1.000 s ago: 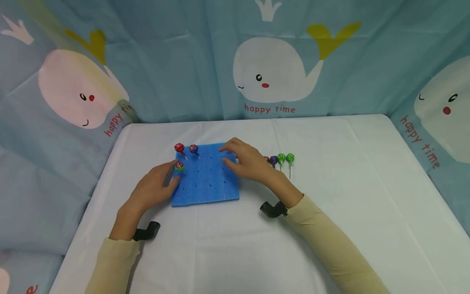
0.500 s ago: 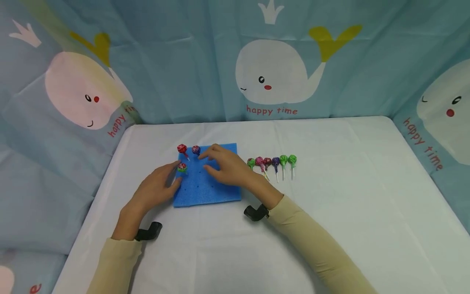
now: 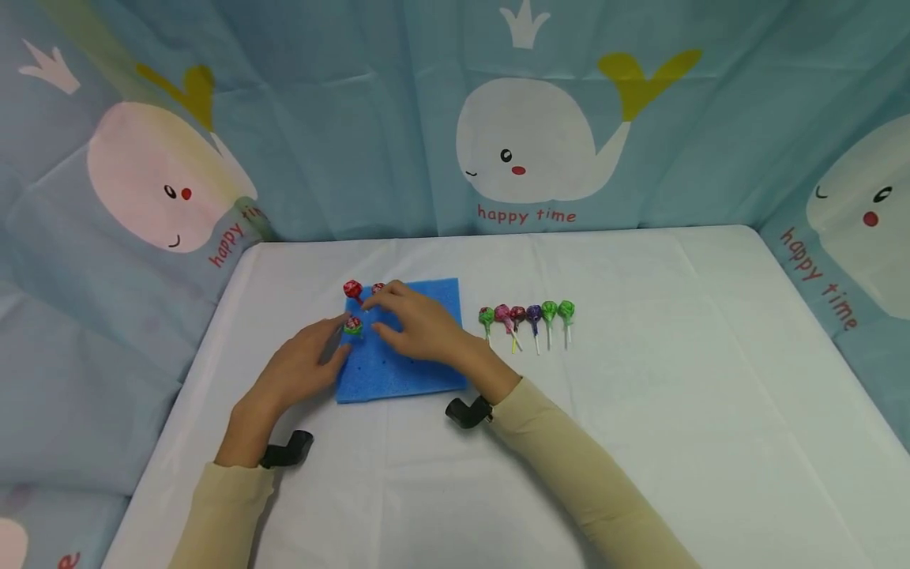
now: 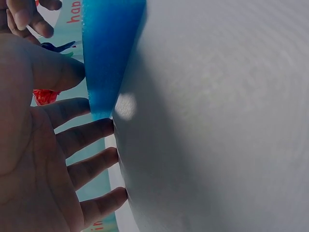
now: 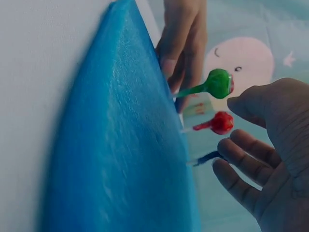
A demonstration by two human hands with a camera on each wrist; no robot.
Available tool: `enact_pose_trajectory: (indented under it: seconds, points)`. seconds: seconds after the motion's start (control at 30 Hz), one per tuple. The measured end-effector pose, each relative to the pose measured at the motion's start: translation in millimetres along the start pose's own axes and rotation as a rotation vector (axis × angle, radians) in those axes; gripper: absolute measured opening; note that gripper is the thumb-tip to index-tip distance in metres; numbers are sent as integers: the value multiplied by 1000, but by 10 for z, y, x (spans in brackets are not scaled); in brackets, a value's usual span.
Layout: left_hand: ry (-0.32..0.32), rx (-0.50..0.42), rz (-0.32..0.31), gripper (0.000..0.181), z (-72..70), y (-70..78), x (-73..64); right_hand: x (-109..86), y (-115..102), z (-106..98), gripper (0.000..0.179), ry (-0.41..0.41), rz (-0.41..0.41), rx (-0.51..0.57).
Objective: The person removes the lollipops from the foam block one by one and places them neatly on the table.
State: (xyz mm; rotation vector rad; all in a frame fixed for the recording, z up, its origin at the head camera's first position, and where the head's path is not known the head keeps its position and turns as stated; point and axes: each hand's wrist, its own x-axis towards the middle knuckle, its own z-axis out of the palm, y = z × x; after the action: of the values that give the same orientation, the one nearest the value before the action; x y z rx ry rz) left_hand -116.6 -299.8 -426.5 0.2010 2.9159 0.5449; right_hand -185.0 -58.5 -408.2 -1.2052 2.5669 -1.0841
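Lollipops [image 3: 353, 325] stand toward ten o'clock on the blue board [image 3: 398, 381], seemingly within reach now that the right hand [image 3: 423, 325], fingers parted and gripping nothing, has crossed from three o'clock, the left hand's [image 3: 295, 365] empty, spread fingers at nine.

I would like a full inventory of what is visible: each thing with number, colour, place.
Table: 1, white, under the objects
Foam board: 1, blue, on the table
Holes: several, dark, in the board; some hidden
Standing lollipops: 3, red, dark blue, green with red, in the board's left half
Loose lollipops: 6, three green, one pink, one dark red, one purple, right of the board
Whale-print cloth: count unclear, blue, around the table
Wrist devices: 2, black, one per wrist
Sleeves: 2, beige, on the forearms
Left grip: 1, bare hand, at the board's left edge
Right grip: 1, bare hand, above the board
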Motion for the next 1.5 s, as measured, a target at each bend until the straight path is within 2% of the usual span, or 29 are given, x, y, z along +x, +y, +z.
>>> enact_pose_trajectory:
  seconds: [0.13, 0.47, 0.7, 0.83, 1.0, 1.2, 1.5]
  points:
    - [-5, 0, -2, 63, 1, -5, 6, 36, 1, 70, 38, 2, 4, -27]
    - [7, -21, 15, 63, -2, 13, -7, 76, -38, 171, 40, 10, -53, 13]
    - [33, 26, 18, 61, -8, -35, -70, 74, -103, 246, 40, -9, -103, 10]
    - [49, 18, 38, 59, -20, -27, -52, 87, -94, 272, 38, 7, -116, 21]
    - [49, 2, 35, 59, -14, -17, -18, 102, -57, 302, 34, 17, -127, 11]
    - [53, -8, 47, 59, -16, -13, -30, 104, -59, 330, 30, 64, -129, 7]
    - [55, -5, 33, 60, -15, -1, -27, 98, -75, 340, 30, 99, -119, -14]
